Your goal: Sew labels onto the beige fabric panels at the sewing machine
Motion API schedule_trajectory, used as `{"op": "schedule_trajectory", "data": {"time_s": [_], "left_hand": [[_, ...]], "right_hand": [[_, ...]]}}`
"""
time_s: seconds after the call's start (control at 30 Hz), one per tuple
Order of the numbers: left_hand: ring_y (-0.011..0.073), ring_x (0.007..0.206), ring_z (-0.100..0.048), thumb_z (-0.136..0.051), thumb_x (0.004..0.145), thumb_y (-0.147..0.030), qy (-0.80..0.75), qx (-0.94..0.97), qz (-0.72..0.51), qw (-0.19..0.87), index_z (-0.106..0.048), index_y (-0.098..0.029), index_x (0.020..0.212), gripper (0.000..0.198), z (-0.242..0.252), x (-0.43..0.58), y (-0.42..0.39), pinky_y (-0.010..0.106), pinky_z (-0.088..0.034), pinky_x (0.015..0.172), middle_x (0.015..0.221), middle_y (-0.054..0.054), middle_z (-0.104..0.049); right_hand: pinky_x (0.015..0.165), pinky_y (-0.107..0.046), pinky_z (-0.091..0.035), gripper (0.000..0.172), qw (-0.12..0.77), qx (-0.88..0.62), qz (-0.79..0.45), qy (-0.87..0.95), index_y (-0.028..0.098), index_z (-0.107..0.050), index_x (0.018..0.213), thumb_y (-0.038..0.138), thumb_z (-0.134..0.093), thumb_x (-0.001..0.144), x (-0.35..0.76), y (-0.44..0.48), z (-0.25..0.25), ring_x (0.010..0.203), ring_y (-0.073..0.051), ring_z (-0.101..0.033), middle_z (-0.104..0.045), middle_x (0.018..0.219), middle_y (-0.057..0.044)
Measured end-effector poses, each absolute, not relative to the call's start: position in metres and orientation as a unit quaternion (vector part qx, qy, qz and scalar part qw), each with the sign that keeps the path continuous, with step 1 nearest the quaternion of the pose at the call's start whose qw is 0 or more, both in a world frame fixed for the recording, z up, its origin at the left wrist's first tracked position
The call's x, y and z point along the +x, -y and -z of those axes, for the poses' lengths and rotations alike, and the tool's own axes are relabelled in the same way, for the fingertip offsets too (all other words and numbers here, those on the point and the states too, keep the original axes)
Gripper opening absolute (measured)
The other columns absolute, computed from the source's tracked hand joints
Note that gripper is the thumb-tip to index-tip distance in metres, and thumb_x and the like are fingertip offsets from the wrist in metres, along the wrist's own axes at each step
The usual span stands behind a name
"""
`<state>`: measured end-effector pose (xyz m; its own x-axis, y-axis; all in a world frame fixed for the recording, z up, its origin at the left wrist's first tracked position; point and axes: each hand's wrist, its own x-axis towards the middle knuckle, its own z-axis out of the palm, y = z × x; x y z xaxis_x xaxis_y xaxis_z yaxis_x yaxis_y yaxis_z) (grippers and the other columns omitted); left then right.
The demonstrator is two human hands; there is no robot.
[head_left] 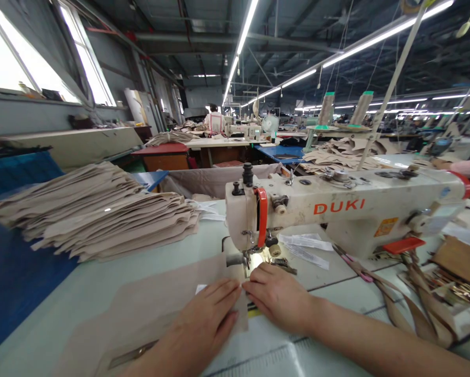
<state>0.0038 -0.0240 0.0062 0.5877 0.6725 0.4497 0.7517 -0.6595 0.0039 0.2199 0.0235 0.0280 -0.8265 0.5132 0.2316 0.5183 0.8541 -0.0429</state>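
Observation:
A beige fabric piece [148,309] lies flat on the pale sewing table [81,293], its right end under the needle of the white DUKI sewing machine [348,209]. My left hand [203,327] presses flat on the fabric near a small white label [200,288]. My right hand [277,296] rests on the fabric edge just in front of the presser foot [250,260], fingertips touching the left hand's fingertips.
A tall stack of cut beige pieces [97,209] sits at the left on the table. White label strips [305,248] lie behind the needle. Beige strips and a box of metal parts [447,285] crowd the right. A person [215,121] works far off.

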Motion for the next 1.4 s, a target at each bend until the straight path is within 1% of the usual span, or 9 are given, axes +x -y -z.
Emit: {"op": "schedule_trajectory", "data": {"time_s": [0.2, 0.33, 0.5, 0.63, 0.77, 0.9, 1.03, 1.23, 1.4], "left_hand": [[0.0225, 0.109, -0.066, -0.05, 0.091, -0.021, 0.401, -0.89, 0.194, 0.1, -0.062, -0.016, 0.125, 0.036, -0.001, 0.01, 0.01, 0.037, -0.056, 0.094, 0.121, 0.009, -0.07], [0.0225, 0.108, -0.066, -0.048, 0.092, -0.021, 0.39, -0.892, 0.204, 0.105, -0.063, -0.016, 0.123, 0.035, 0.002, 0.014, -0.004, 0.038, -0.056, 0.093, 0.121, 0.01, -0.07], [0.0234, 0.107, -0.067, -0.048, 0.091, -0.02, 0.388, -0.893, 0.215, 0.082, -0.064, -0.014, 0.121, 0.035, -0.002, 0.017, -0.014, 0.039, -0.056, 0.093, 0.118, 0.011, -0.071], [0.0228, 0.108, -0.067, -0.046, 0.093, -0.023, 0.384, -0.894, 0.218, 0.075, -0.064, -0.016, 0.122, 0.035, -0.006, 0.018, -0.017, 0.037, -0.055, 0.094, 0.117, 0.01, -0.071], [0.0221, 0.105, -0.068, -0.045, 0.094, -0.024, 0.38, -0.891, 0.233, 0.088, -0.065, -0.017, 0.121, 0.035, -0.004, 0.018, -0.021, 0.036, -0.055, 0.094, 0.115, 0.009, -0.072], [0.0223, 0.104, -0.068, -0.045, 0.095, -0.026, 0.365, -0.89, 0.251, 0.104, -0.066, -0.016, 0.118, 0.033, -0.002, 0.019, -0.024, 0.035, -0.056, 0.092, 0.114, 0.009, -0.072], [0.023, 0.104, -0.068, -0.044, 0.096, -0.027, 0.368, -0.888, 0.249, 0.117, -0.066, -0.014, 0.118, 0.034, -0.001, 0.02, -0.026, 0.036, -0.057, 0.091, 0.114, 0.01, -0.072], [0.0237, 0.104, -0.068, -0.043, 0.096, -0.029, 0.376, -0.889, 0.241, 0.1, -0.067, -0.014, 0.117, 0.035, -0.003, 0.02, -0.026, 0.037, -0.057, 0.091, 0.114, 0.011, -0.072], [0.0231, 0.104, -0.068, -0.043, 0.096, -0.025, 0.377, -0.888, 0.243, 0.1, -0.067, -0.013, 0.116, 0.033, -0.002, 0.022, -0.024, 0.038, -0.057, 0.092, 0.114, 0.011, -0.072]], "right_hand": [[0.084, -0.03, -0.043, 0.016, 0.132, -0.256, 0.036, 0.957, 0.014, -0.065, 0.091, 0.014, -0.05, 0.096, 0.225, -0.034, -0.023, 0.086, -0.02, -0.054, -0.063, 0.086, -0.006], [0.081, -0.031, -0.044, 0.014, 0.154, -0.287, 0.032, 0.945, 0.015, -0.065, 0.092, 0.016, -0.051, 0.095, 0.228, -0.039, -0.02, 0.088, -0.021, -0.055, -0.064, 0.088, -0.007], [0.075, -0.03, -0.042, 0.016, 0.157, -0.308, 0.033, 0.938, 0.015, -0.065, 0.092, 0.015, -0.05, 0.096, 0.227, -0.04, -0.02, 0.077, -0.018, -0.054, -0.062, 0.084, -0.006], [0.074, -0.03, -0.041, 0.016, 0.149, -0.315, 0.038, 0.937, 0.015, -0.064, 0.089, 0.015, -0.05, 0.096, 0.227, -0.041, -0.021, 0.074, -0.017, -0.054, -0.062, 0.083, -0.005], [0.074, -0.03, -0.041, 0.013, 0.144, -0.329, 0.035, 0.933, 0.016, -0.063, 0.09, 0.015, -0.051, 0.095, 0.226, -0.041, -0.022, 0.075, -0.018, -0.054, -0.062, 0.084, -0.005], [0.075, -0.031, -0.041, 0.014, 0.143, -0.332, 0.042, 0.931, 0.016, -0.063, 0.087, 0.016, -0.051, 0.095, 0.225, -0.041, -0.023, 0.077, -0.018, -0.054, -0.062, 0.083, -0.005], [0.075, -0.031, -0.041, 0.012, 0.139, -0.334, 0.045, 0.931, 0.016, -0.063, 0.087, 0.015, -0.053, 0.094, 0.225, -0.042, -0.024, 0.079, -0.019, -0.054, -0.062, 0.085, -0.006], [0.078, -0.032, -0.041, 0.01, 0.134, -0.34, 0.026, 0.93, 0.015, -0.063, 0.091, 0.016, -0.053, 0.094, 0.226, -0.042, -0.023, 0.083, -0.02, -0.054, -0.062, 0.09, -0.007], [0.078, -0.031, -0.041, 0.013, 0.144, -0.338, 0.025, 0.93, 0.016, -0.064, 0.091, 0.016, -0.052, 0.096, 0.226, -0.041, -0.022, 0.082, -0.019, -0.054, -0.062, 0.088, -0.006]]}}
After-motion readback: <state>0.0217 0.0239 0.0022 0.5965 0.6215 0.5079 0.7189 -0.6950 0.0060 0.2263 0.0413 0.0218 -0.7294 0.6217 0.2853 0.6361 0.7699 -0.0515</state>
